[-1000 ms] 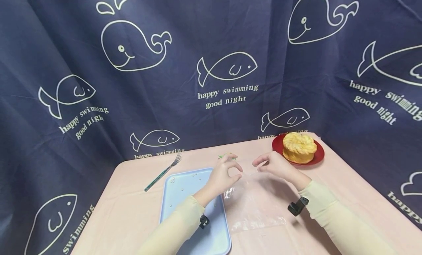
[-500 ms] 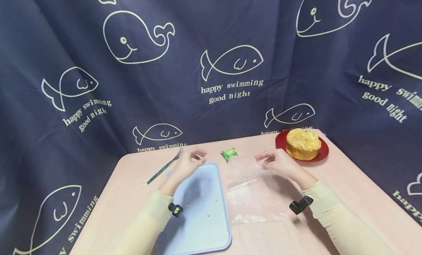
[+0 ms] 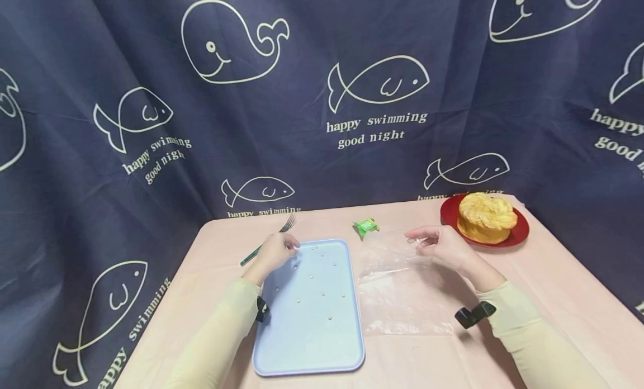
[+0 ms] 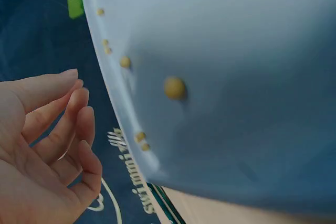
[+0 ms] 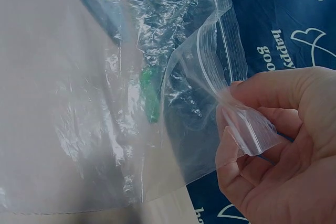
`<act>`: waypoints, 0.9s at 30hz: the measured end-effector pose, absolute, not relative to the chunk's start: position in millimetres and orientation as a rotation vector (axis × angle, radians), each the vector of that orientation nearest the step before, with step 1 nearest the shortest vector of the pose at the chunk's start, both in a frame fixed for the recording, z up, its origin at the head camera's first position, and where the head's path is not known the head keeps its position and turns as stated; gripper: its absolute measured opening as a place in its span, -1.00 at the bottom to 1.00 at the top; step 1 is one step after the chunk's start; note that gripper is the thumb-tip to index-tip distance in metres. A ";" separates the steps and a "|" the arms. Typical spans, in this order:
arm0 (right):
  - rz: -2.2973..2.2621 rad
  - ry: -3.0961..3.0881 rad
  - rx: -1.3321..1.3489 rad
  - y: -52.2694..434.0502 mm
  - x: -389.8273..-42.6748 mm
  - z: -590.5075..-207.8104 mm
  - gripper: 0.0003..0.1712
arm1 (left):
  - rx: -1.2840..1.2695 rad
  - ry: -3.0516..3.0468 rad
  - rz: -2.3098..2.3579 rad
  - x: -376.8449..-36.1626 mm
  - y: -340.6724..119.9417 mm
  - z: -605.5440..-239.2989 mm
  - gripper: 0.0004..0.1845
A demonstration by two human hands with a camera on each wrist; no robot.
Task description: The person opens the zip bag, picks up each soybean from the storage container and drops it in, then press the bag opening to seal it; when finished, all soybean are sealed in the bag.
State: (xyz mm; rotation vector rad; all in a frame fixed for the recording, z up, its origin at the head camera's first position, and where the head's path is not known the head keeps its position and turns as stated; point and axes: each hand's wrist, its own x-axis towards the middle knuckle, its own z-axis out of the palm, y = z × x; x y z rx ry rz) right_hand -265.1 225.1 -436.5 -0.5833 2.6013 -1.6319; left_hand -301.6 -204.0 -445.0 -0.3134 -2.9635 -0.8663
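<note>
While the left hand [image 3: 274, 251] is hanging over the far left corner of the blue tray [image 3: 282, 355], just beside the green-handled fork [image 3: 266, 240], its fingers are lying loosely curled and holding nothing, as the left wrist view confirms [image 4: 47, 150]. Small pale beads [image 3: 311, 277] are sitting scattered across the tray's floor. Moving rightward, a crumpled green wrapper [image 3: 365, 227] is lying on the pink table [image 3: 553, 299] just beyond the tray's far right corner. Next to it, the clear zip bag [image 3: 397, 288] is lying mostly flat, with its far zip edge lifted. The right hand [image 3: 441, 248] is pinching that zip strip between thumb and fingers [image 5: 247, 129]. Farthest right, a golden pastry [image 3: 485, 216] is sitting on a red plate [image 3: 518, 235].

Judging from this, the bag is being held ready while the left hand is going for the fork; the next move probably calls for closing on the handle without nudging the tray.

Compared with a second ago, the left hand is no longer working beside the bag's mouth but has crossed to the fork side, and the wrapper is now uncovered.
</note>
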 end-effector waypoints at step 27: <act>-1.632 2.593 -0.575 226.4 -266.1 -434.6 -0.55 | -0.405 -3.144 -0.653 -296.7 -208.0 -455.6 -0.87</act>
